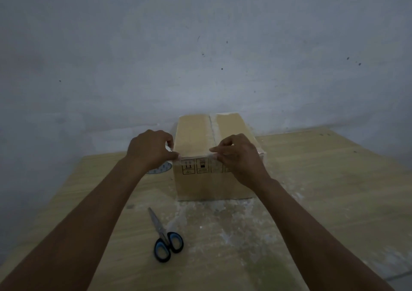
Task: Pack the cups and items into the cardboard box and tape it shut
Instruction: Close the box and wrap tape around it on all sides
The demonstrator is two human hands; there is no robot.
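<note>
You are in the taping step: the cardboard box [211,183] stands closed on the table [312,201], towards its far edge by the wall, and a band of clear tape already runs along the centre seam [213,128] of its top. No cups or loose items show, so the packing looks finished, though the inside of the box is hidden.

Your left hand [149,150] is curled round the tape roll [160,170] at the box's near left corner, thumb out towards the edge. Your right hand [238,157] pinches the free end of a strip of tape [196,157] with narrow, bent fingers, right at the near top edge. The strip lies stretched between both hands along that edge, above the printed handling symbols.

The next move probably calls for keeping the strip taut and level, then pressing it down so that half sits on the top and half folds onto the front face, smoothing from one end to avoid wrinkles. After that you need a cut at the roll end; the scissors [166,239] lie shut on the table near you, well apart from the box, so one hand must let go to fetch them
</note>
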